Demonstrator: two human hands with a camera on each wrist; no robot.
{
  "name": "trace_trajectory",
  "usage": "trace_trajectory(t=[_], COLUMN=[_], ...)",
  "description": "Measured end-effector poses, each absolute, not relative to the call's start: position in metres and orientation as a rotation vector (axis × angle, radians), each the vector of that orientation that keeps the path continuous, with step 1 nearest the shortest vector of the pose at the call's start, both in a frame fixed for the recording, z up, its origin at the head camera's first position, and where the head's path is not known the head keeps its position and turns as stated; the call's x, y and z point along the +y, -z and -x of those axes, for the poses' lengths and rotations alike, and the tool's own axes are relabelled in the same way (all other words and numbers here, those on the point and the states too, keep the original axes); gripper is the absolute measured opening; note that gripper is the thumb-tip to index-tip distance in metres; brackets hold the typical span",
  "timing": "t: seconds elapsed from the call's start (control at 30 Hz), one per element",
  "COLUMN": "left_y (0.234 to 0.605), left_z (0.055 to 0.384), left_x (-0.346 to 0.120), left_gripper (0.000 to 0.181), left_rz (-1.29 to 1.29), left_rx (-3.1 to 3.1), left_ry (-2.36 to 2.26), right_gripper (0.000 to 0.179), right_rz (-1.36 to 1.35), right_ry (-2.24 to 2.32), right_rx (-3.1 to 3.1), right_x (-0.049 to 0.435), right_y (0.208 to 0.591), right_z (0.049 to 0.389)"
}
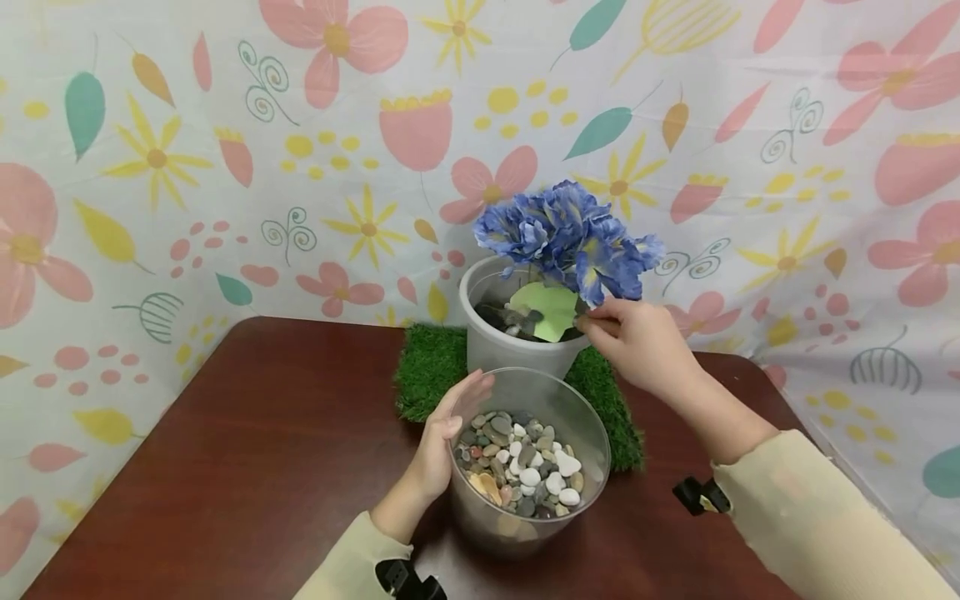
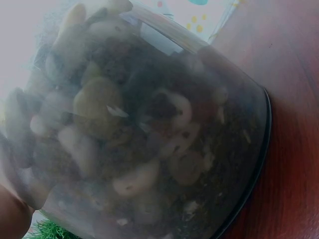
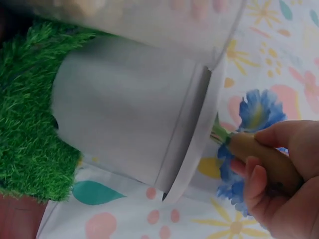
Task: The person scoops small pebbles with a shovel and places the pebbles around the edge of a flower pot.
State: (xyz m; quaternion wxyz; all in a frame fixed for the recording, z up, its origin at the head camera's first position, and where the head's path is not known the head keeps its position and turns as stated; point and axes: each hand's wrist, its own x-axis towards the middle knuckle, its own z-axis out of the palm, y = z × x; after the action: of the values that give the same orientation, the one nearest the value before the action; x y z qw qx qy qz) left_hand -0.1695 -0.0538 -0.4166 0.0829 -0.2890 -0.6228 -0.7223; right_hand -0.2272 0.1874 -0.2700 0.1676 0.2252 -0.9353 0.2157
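In the head view my left hand (image 1: 437, 446) rests against the left side of a clear plastic container (image 1: 495, 521), its fingers straight along the wall. Inside lie several grey, white and brown pebbles (image 1: 528, 477), blurred through the plastic in the left wrist view. Over the right rim of a white flowerpot (image 1: 517, 357) reaches my right hand (image 1: 648, 346). It pinches a smooth brown pebble (image 3: 264, 162) between thumb and fingers. Blue artificial flowers (image 1: 562, 229) rise from the pot beside that hand. A light green leaf (image 1: 549, 310) and some stones show in the pot.
The pot stands on a square of artificial grass (image 1: 431, 375), with the container in front of it. Both are on a dark red-brown wooden table (image 1: 300, 450). Behind hangs a white cloth (image 1: 337, 175) printed with flowers and leaves.
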Motion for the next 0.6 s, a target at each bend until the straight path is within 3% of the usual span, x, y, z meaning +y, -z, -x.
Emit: trace_trajectory(t=[0.23, 0.6], left_y=[0.415, 0.414], left_z=[0.166, 0.171], left_x=[-0.051, -0.053], left_gripper=[0.064, 0.065], left_rz=[0.868, 0.858], left_rx=[-1.87, -1.876], left_ry=[2.135, 2.162], right_gripper=[0.016, 0.034], right_rz=[-0.981, -1.21], right_ry=[-0.208, 0.025], right_rx=[-2.278, -1.772], right_x=[0.198, 0.216], right_y=[0.283, 0.282], right_z=[0.231, 0.225])
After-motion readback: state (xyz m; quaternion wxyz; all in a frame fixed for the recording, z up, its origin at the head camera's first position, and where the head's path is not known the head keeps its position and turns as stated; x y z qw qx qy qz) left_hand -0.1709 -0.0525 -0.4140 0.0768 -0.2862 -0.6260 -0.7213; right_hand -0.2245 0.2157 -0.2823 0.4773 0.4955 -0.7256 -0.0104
